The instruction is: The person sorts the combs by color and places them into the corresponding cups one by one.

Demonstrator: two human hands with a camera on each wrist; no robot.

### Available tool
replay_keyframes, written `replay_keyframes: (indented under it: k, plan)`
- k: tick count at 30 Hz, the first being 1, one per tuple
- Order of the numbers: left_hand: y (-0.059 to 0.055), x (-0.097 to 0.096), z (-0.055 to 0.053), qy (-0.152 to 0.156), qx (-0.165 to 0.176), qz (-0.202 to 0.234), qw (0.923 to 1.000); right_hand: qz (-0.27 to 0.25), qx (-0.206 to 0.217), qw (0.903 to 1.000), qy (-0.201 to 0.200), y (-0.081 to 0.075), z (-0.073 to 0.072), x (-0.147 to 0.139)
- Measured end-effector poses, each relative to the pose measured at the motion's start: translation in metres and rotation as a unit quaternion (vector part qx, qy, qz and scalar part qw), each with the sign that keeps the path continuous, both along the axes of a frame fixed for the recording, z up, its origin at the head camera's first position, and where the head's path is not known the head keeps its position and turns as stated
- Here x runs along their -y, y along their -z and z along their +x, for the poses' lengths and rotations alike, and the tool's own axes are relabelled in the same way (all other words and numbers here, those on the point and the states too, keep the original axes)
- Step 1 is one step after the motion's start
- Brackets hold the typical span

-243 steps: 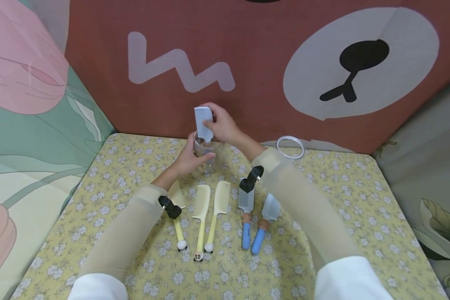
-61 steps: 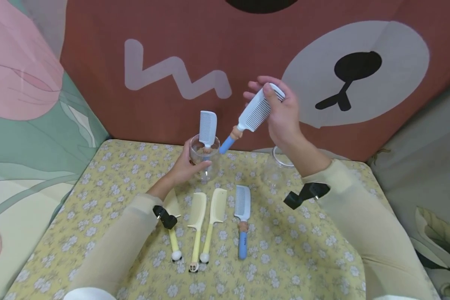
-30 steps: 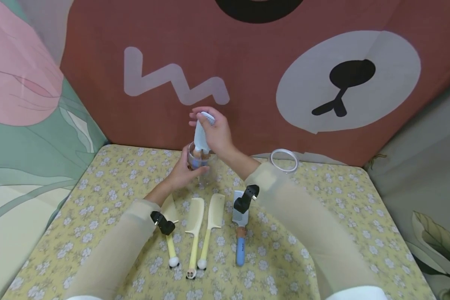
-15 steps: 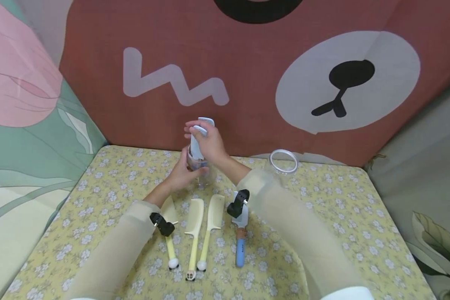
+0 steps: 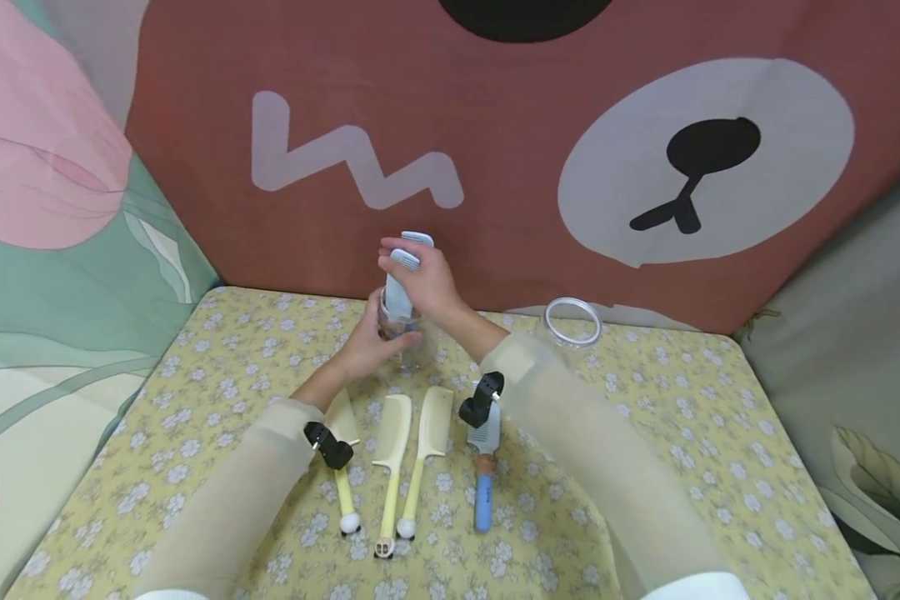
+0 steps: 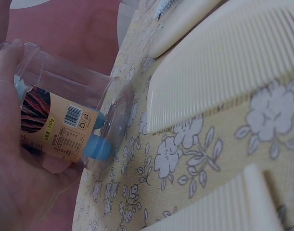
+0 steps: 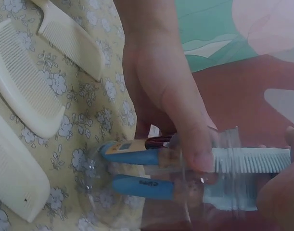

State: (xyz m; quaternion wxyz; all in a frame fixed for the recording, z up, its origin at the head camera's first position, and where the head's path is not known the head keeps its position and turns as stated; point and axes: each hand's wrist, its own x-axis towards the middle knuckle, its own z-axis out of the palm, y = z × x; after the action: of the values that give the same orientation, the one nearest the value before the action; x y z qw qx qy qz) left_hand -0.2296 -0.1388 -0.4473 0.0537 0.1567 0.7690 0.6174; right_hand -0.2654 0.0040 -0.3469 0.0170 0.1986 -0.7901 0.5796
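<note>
My left hand (image 5: 363, 343) grips a clear plastic jar (image 6: 74, 67) with a label (image 6: 60, 122), near the back of the table. Two blue-handled combs stand in it with their handles down; the handles (image 7: 142, 187) show through the wall in the right wrist view. Above the rim, my right hand (image 5: 429, 285) pinches the pale blue toothed end of one comb (image 5: 399, 296). The other comb's top (image 5: 417, 238) sticks up just behind the fingers. Below the hands lie yellow combs (image 5: 394, 425) and another blue-handled comb (image 5: 483, 500), partly behind my right wrist strap.
A second clear jar with a silvery rim (image 5: 573, 322) stands at the back right. The flowered tablecloth (image 5: 690, 467) meets a brown printed backdrop (image 5: 510, 208) close behind the hands.
My right hand lifted a second blue-handled comb from the table, carried it left and lowered it into the jar beside the first. Over the last half second the hands barely moved.
</note>
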Motion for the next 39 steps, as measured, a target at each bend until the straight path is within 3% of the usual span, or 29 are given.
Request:
replay_keyframes:
  k: [9,17,22,30,39]
  plan:
    - [0.003,-0.004,-0.001,0.001,0.012,-0.003,0.9999,0.036,-0.074,0.9947,-0.062,-0.023,0.000,-0.018]
    - [0.001,-0.002,-0.003,0.008,-0.001,0.004,1.0000,0.087,-0.095,0.9874,-0.092,-0.050,0.006,-0.035]
    - [-0.002,0.000,-0.004,0.010,-0.008,0.005,0.9999,0.151,-0.093,0.9754,-0.131,-0.059,0.017,-0.047]
    - [-0.001,0.001,-0.003,0.015,-0.006,0.008,0.9998,0.249,-0.095,0.9435,-0.197,-0.055,0.036,-0.071]
    - [0.000,0.003,-0.001,-0.001,-0.015,0.003,0.9999,0.313,-0.076,0.9181,-0.231,-0.034,0.059,-0.102]
